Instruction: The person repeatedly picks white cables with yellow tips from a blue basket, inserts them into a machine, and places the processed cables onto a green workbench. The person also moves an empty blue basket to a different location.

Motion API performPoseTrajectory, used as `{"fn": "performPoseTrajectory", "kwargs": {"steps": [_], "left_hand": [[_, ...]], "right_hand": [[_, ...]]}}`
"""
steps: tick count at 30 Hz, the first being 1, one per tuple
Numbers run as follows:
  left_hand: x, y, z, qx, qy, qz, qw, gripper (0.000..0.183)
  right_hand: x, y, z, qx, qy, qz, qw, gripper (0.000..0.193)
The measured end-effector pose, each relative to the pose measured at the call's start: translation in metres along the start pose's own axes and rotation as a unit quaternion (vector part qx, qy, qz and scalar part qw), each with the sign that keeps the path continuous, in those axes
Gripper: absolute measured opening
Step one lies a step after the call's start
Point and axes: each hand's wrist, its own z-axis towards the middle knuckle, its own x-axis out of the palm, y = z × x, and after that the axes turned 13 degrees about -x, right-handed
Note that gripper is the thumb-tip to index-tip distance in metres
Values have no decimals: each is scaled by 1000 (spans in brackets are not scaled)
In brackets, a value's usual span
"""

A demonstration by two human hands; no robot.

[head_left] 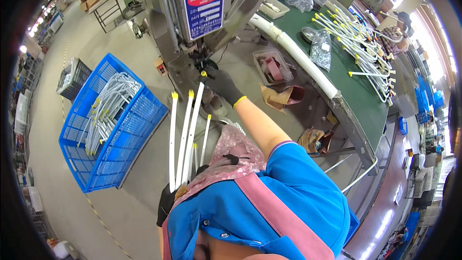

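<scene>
Gripping white tube (pixel 194 115), right hand (pixel 222 85) fingers closed, at press machine (pixel 202 14)

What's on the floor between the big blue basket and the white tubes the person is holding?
Nothing: in the head view the stretch between the blue basket and the white tubes is bare grey floor.

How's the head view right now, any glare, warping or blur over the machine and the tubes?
Head view: strong fisheye bend, dark corners; daylight blows out the far right edge. The machine and the gloved right hand look sharp, as do the white tubes held up by the gloved left hand. The blue crate is evenly lit; the table edge curves.
</scene>
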Motion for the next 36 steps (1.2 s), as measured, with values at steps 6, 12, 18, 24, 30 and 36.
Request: {"fn": "performPoseTrajectory", "kwargs": {"steps": [6,12,18,24,30,36], "left_hand": [[-3,5,11,-5,-4,-6,1000,16],[-4,6,21,-17,-16,-16,1000,19],[4,6,28,-26,-24,-18,999,21],[7,9,33,-20,-19,-28,999,24],[17,13,45,-28,-34,-56,998,27],[26,-3,40,132,-36,-197,971,43]], "right_hand": [[-2,7,-10,-8,25,26,999,32],[19,-33,-51,-68,42,-27,996,36],[-99,-114,-18,97,-59,42,993,23],[-317,-71,-6,-41,-449,188,873,40],[-202,-73,-89,149,-236,123,952,16],[-90,-63,-187,225,68,215,948,36]]}}
